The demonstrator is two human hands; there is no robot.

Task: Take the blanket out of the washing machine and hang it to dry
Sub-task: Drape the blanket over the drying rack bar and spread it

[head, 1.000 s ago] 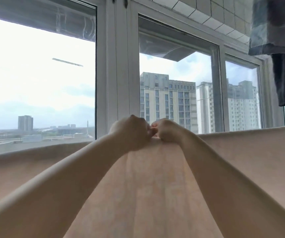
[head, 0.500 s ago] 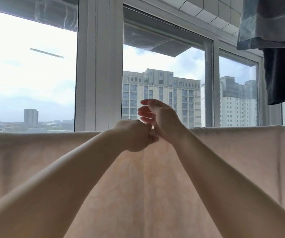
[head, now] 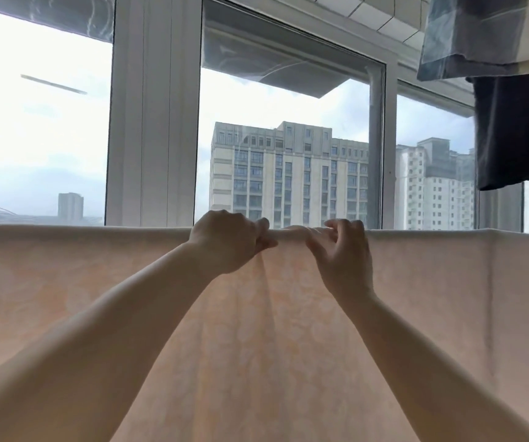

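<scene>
Two hands grip the top fold of the peach blanket (head: 272, 314), hung below the window: left hand (head: 229, 242) fisted on it, right hand (head: 342, 253) pinching it just beside; no legible writing.

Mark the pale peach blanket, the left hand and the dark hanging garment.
pale peach blanket (head: 97, 282): head view, flat draped front, left side.
left hand (head: 224, 242): head view, back of hand.
dark navy hanging garment (head: 518, 132): head view, middle of cloth.
</scene>
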